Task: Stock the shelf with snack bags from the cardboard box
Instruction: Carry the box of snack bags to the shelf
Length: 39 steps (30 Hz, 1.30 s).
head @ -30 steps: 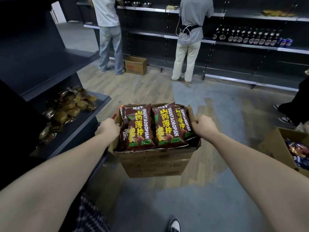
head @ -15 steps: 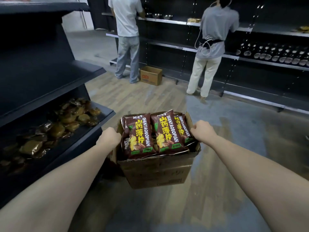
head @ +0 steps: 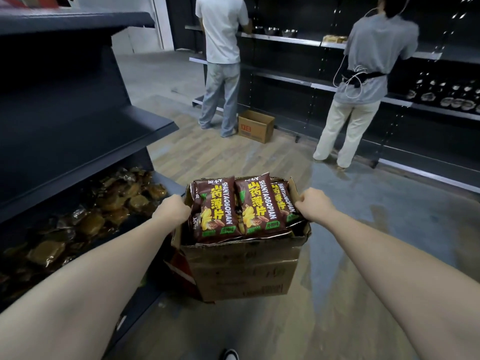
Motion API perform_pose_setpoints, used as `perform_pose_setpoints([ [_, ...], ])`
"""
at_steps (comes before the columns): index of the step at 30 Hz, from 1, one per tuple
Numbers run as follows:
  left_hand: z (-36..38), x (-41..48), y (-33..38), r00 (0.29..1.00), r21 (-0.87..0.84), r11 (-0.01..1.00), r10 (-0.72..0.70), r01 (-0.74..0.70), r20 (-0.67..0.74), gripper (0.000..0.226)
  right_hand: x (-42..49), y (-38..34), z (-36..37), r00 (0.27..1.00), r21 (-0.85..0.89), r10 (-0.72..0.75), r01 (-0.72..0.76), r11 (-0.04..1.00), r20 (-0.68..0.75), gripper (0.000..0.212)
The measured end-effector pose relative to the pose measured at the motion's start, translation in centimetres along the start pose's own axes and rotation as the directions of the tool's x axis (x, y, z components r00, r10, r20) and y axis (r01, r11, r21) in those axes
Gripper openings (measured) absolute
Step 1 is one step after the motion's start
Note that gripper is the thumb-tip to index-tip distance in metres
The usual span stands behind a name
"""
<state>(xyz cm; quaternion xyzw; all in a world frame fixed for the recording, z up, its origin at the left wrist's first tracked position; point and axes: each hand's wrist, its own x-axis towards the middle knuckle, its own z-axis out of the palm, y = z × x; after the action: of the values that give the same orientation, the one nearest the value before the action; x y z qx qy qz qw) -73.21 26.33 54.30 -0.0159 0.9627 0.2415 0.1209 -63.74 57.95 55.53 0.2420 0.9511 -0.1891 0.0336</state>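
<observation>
I hold an open cardboard box (head: 244, 271) in front of me above the floor. My left hand (head: 172, 210) grips its left rim and my right hand (head: 315, 206) grips its right rim. Brown snack bags (head: 233, 209) with yellow lettering lie flat on top, filling the box. The dark shelf unit (head: 78, 131) stands at my left; its middle board is bare, and its lower board (head: 155, 302) carries several clear packs of brown food (head: 85, 216).
Two people stand with their backs to me at the far dark shelving (head: 298, 81). A small cardboard box (head: 257, 126) sits on the floor between them. Bowls and tins line the far right shelf (head: 446, 100). Open floor lies ahead and to the right.
My view has tilted up and moved forward, closer to the left shelf. The box stays held in both hands, now a little nearer the lower board.
</observation>
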Motion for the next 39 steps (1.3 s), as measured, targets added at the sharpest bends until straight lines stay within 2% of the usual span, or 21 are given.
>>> perform_pose_setpoints([
  [5, -1.3, 5.5, 0.4, 1.000, -0.032, 0.999, 0.000, 0.000, 0.020, 0.025, 5.6, -3.1, 0.5, 1.000, -0.006, -0.001, 0.001, 1.000, 0.023, 0.023],
  [12, -2.6, 11.2, 0.3, 0.997, -0.025, 0.998, -0.062, 0.061, -0.046, 0.022, 12.5, -7.2, 0.9, 0.998, -0.024, -0.050, 0.051, 0.998, 0.038, 0.019],
  [15, -2.7, 13.1, -0.3, 0.991, -0.050, 0.992, -0.118, 0.115, -0.066, 0.018, 15.3, -8.7, 1.3, 0.995, -0.028, -0.089, 0.090, 0.996, 0.052, 0.018],
  [19, -2.2, 15.2, -0.8, 0.978, -0.059, 0.982, -0.186, 0.181, -0.095, 0.023, 19.3, -10.5, 2.5, 0.983, -0.043, -0.145, 0.151, 0.988, 0.110, 0.008],
  [21, -1.8, 16.0, -1.2, 0.965, -0.076, 0.970, -0.240, 0.233, -0.105, 0.023, 21.4, -11.2, 3.3, 0.972, -0.055, -0.185, 0.194, 0.979, 0.147, 0.010],
  [27, 0.5, 16.5, -2.6, 0.892, -0.180, 0.891, -0.439, 0.416, -0.113, 0.006, 26.9, -14.3, 5.7, 0.897, -0.077, -0.339, 0.374, 0.924, 0.285, 0.010],
  [32, 2.4, 15.9, -2.9, 0.831, -0.254, 0.826, -0.543, 0.503, -0.120, 0.015, 30.2, -16.5, 7.7, 0.830, -0.101, -0.436, 0.496, 0.863, 0.347, 0.010],
  [36, 4.1, 15.0, -3.0, 0.737, -0.271, 0.742, -0.661, 0.613, -0.140, 0.013, 31.9, -17.9, 9.5, 0.781, -0.126, -0.484, 0.567, 0.814, 0.394, 0.019],
  [39, 5.3, 14.2, -3.5, 0.700, -0.304, 0.698, -0.703, 0.648, -0.121, 0.016, 32.4, -18.9, 11.0, 0.753, -0.127, -0.505, 0.600, 0.789, 0.422, 0.016],
])
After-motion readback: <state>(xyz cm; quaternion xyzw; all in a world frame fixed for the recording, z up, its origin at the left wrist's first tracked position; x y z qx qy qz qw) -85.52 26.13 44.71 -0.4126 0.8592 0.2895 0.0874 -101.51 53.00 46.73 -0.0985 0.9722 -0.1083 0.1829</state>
